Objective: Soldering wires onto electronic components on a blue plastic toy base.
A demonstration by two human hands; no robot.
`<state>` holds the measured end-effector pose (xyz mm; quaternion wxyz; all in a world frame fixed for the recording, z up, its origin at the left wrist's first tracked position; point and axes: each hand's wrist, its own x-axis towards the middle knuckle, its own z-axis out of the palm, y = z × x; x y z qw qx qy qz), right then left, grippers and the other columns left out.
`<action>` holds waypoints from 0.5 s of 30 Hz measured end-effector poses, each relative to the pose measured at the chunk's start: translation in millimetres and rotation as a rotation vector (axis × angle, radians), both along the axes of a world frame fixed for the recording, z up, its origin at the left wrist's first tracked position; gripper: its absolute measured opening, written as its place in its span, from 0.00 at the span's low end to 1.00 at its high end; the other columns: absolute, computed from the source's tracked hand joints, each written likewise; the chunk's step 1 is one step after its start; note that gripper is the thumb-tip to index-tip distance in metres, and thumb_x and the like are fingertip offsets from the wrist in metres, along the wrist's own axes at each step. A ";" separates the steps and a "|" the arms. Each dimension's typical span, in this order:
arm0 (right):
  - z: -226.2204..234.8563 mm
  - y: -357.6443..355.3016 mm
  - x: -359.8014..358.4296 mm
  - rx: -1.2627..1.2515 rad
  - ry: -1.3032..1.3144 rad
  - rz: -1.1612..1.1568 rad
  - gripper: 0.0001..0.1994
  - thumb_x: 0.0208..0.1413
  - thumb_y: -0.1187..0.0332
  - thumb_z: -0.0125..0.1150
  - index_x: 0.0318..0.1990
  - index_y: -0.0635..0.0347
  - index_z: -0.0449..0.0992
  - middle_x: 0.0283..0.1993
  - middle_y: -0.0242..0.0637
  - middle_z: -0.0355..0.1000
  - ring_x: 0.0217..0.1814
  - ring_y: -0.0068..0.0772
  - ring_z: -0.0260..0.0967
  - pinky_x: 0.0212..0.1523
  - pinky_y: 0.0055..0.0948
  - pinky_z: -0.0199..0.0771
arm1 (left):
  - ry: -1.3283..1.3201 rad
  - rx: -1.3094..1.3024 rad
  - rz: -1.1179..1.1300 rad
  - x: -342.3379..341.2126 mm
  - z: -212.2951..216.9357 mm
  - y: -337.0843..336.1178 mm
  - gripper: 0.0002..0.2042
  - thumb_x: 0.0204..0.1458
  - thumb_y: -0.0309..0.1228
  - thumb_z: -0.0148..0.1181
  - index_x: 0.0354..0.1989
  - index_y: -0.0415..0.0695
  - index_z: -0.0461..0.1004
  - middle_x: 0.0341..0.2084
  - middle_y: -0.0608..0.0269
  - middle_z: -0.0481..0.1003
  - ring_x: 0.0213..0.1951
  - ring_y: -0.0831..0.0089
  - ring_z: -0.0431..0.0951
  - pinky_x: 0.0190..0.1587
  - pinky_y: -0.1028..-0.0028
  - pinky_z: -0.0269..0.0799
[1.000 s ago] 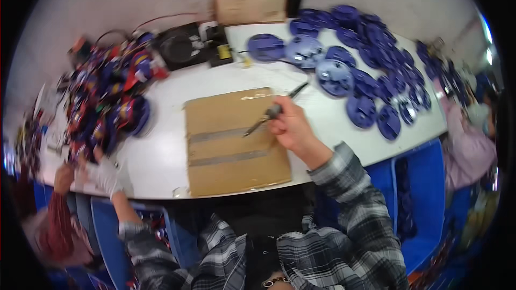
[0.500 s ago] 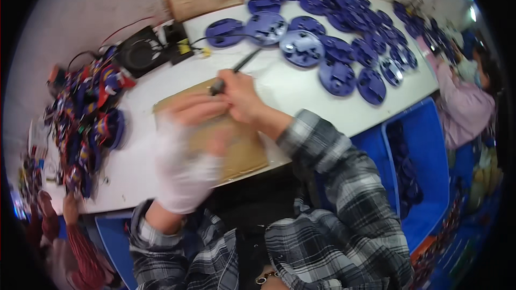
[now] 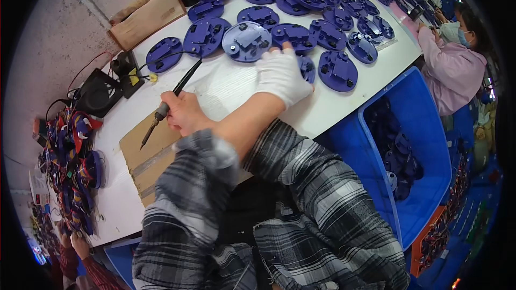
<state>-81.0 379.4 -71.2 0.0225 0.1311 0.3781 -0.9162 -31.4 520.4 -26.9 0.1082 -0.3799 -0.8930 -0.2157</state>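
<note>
My right hand [image 3: 184,114] is bare and grips a black soldering iron [image 3: 173,95], its tip pointing down-left over a brown cardboard sheet [image 3: 144,162]. My left hand [image 3: 280,77], in a white glove, reaches across over my right arm. It lies on a round blue plastic disc [image 3: 308,69] among several such discs [image 3: 247,40] on the white table [image 3: 226,86]. The glove hides its fingers' grip.
A blue crate [image 3: 411,129] holding more discs stands at the table's right. A co-worker in pink [image 3: 451,67] sits at the far right. A black soldering station [image 3: 99,94] and a pile of coloured wired parts [image 3: 72,166] lie at the left. A cardboard box [image 3: 148,19] leans by the wall.
My gloved left hand has swung from the cardboard, across my right arm, to the blue discs. The head view has turned right. My right hand has kept the soldering iron.
</note>
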 end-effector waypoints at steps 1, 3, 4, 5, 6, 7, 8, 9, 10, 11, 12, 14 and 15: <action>-1.8 10.2 -1.2 0.002 -0.015 -0.022 0.12 0.49 0.63 0.57 0.22 0.61 0.68 0.15 0.30 0.60 0.10 0.21 0.52 0.10 0.25 0.48 | -0.062 0.021 -0.060 5.8 9.2 -1.1 0.36 0.29 0.45 0.66 0.47 0.33 0.66 0.36 0.46 0.74 0.41 0.55 0.75 0.43 0.64 0.70; -11.4 -6.0 -4.2 0.159 0.026 -0.105 0.12 0.49 0.61 0.56 0.21 0.59 0.67 0.14 0.29 0.59 0.11 0.21 0.53 0.10 0.28 0.49 | -0.379 -0.010 -0.333 5.5 38.0 -33.1 0.41 0.27 0.43 0.67 0.52 0.29 0.63 0.44 0.38 0.69 0.49 0.54 0.70 0.53 0.67 0.64; -12.8 2.0 1.2 0.329 -0.013 -0.211 0.13 0.50 0.60 0.56 0.23 0.59 0.68 0.14 0.28 0.58 0.13 0.22 0.51 0.13 0.27 0.50 | -0.382 0.110 -0.348 20.3 52.5 -49.0 0.41 0.25 0.42 0.68 0.51 0.30 0.63 0.44 0.39 0.70 0.48 0.54 0.70 0.53 0.67 0.64; -19.3 3.9 5.8 0.499 -0.073 -0.315 0.13 0.50 0.58 0.56 0.24 0.59 0.69 0.14 0.27 0.56 0.16 0.22 0.49 0.16 0.26 0.50 | -0.400 0.152 -0.393 21.8 43.9 -65.0 0.43 0.25 0.40 0.69 0.54 0.32 0.61 0.45 0.43 0.68 0.50 0.56 0.69 0.54 0.67 0.63; -23.2 56.4 72.4 0.535 -0.040 -0.326 0.13 0.50 0.58 0.56 0.24 0.59 0.69 0.14 0.27 0.56 0.16 0.22 0.49 0.16 0.26 0.50 | -0.340 0.187 -0.295 16.5 50.6 -129.3 0.45 0.24 0.38 0.71 0.56 0.32 0.57 0.47 0.48 0.66 0.52 0.59 0.66 0.56 0.67 0.61; -19.7 85.1 91.9 0.446 0.065 -0.334 0.15 0.50 0.57 0.55 0.22 0.59 0.69 0.14 0.29 0.59 0.17 0.26 0.54 0.17 0.29 0.54 | -0.470 0.273 -0.214 30.0 62.7 -175.0 0.48 0.23 0.37 0.72 0.58 0.33 0.54 0.50 0.51 0.63 0.53 0.62 0.64 0.58 0.67 0.59; -49.1 73.8 72.2 0.371 0.127 -0.467 0.16 0.50 0.56 0.54 0.20 0.59 0.69 0.14 0.31 0.61 0.19 0.29 0.59 0.19 0.32 0.57 | -0.669 0.400 -0.404 53.5 69.5 -162.4 0.49 0.25 0.36 0.72 0.59 0.34 0.53 0.54 0.51 0.60 0.55 0.62 0.63 0.59 0.66 0.57; -93.4 18.3 -59.8 0.314 0.212 -0.600 0.18 0.51 0.55 0.53 0.18 0.59 0.69 0.14 0.33 0.64 0.20 0.33 0.63 0.21 0.35 0.61 | -0.702 0.401 -0.596 77.1 76.8 -147.1 0.49 0.29 0.36 0.72 0.62 0.34 0.49 0.57 0.50 0.56 0.57 0.61 0.61 0.60 0.66 0.56; -77.1 6.5 -57.9 0.332 0.202 -0.438 0.18 0.51 0.53 0.53 0.22 0.59 0.70 0.17 0.34 0.66 0.21 0.33 0.64 0.22 0.34 0.62 | -0.585 0.224 -0.498 63.5 88.5 -194.8 0.44 0.33 0.32 0.70 0.61 0.37 0.52 0.56 0.48 0.60 0.55 0.62 0.64 0.59 0.66 0.58; -47.1 -7.4 -48.1 0.352 0.196 -0.246 0.19 0.52 0.51 0.53 0.26 0.60 0.71 0.20 0.36 0.68 0.22 0.33 0.64 0.23 0.33 0.63 | -0.469 0.061 -0.369 51.1 91.7 -241.8 0.38 0.38 0.28 0.69 0.60 0.39 0.55 0.55 0.47 0.63 0.52 0.62 0.67 0.58 0.66 0.60; -29.7 -13.4 -38.8 0.350 0.195 -0.211 0.19 0.52 0.51 0.53 0.26 0.60 0.71 0.20 0.36 0.68 0.22 0.33 0.64 0.23 0.33 0.63 | -0.474 0.071 -0.336 43.3 83.0 -277.1 0.38 0.38 0.28 0.69 0.60 0.39 0.55 0.55 0.47 0.63 0.52 0.62 0.67 0.58 0.66 0.60; -6.9 -9.9 -21.1 0.207 0.016 -0.126 0.15 0.52 0.57 0.52 0.33 0.62 0.70 0.21 0.41 0.66 0.24 0.37 0.65 0.28 0.36 0.66 | -0.743 -0.190 -0.229 24.0 61.8 -325.8 0.42 0.40 0.29 0.68 0.63 0.41 0.49 0.59 0.48 0.58 0.56 0.57 0.64 0.60 0.66 0.57; 1.1 -8.5 -18.2 0.125 -0.074 -0.085 0.14 0.52 0.60 0.51 0.37 0.63 0.70 0.22 0.43 0.65 0.26 0.39 0.66 0.30 0.37 0.67 | -0.754 -0.202 -0.205 19.9 54.5 -335.2 0.42 0.40 0.29 0.68 0.63 0.41 0.49 0.59 0.48 0.58 0.56 0.57 0.64 0.60 0.66 0.57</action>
